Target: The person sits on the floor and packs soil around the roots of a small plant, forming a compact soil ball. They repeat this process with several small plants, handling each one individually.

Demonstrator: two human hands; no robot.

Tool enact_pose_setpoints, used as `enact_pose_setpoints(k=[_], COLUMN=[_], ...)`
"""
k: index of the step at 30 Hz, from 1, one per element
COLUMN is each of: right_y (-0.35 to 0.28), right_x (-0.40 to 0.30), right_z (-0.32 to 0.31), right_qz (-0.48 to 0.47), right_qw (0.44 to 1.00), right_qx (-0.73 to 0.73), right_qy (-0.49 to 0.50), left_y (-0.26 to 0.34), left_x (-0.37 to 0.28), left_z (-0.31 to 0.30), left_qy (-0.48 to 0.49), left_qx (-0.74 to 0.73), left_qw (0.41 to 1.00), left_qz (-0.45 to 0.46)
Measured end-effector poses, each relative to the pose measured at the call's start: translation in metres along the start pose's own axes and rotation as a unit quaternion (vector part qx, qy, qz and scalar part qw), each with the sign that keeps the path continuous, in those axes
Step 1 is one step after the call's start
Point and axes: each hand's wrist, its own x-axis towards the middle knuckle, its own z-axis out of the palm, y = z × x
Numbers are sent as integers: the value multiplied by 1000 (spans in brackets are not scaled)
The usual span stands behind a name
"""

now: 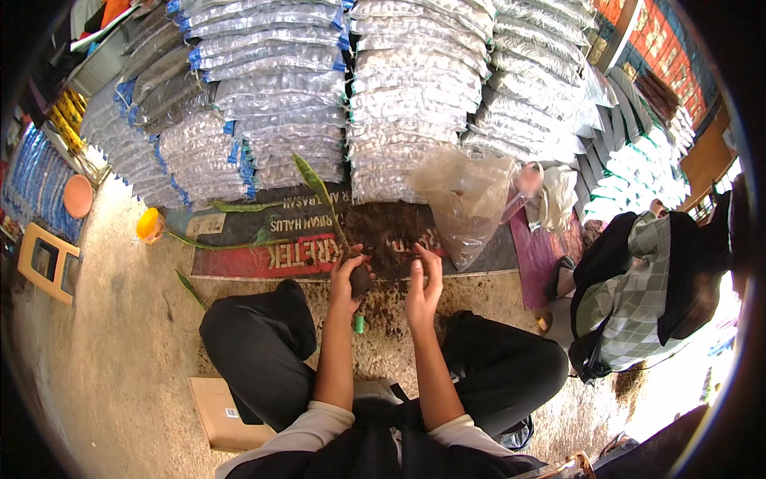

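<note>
My left hand (349,275) is closed around the dark root ball (361,280) of a plant with a long, upright green leaf (314,182). To its right my right hand (425,281) is raised with fingers apart, holding nothing, beside a heap of dark soil (383,230). The soil lies on a printed banner sheet (233,254), with crumbs scattered on the floor between my knees. More long green leaves (251,206) lie on the sheet's left part. A clear plastic bag (470,209) with brownish contents stands behind my right hand. A small green cylinder (359,324) is below my left hand.
Stacked filled plastic sacks (413,78) line the back. At left are a yellow tub (149,226), a terracotta-coloured disc (78,196) and a tan plastic stool (48,263). A cardboard box (224,413) lies by my left knee. Another person (634,293) is close on the right.
</note>
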Motion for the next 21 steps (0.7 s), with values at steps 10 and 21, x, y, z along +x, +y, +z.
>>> enact_pose_setpoints(k=[10, 21], right_y=[3, 15], right_x=[-30, -33], right_z=[33, 32], right_qz=[-11, -8], right_qw=[989, 994], right_qx=[-57, -17], right_qy=[-135, -110], left_y=[-18, -29], left_x=[8, 18], left_z=[5, -8], left_qy=[-67, -74], left_qx=[26, -56], left_qw=[996, 994], left_qz=[51, -61])
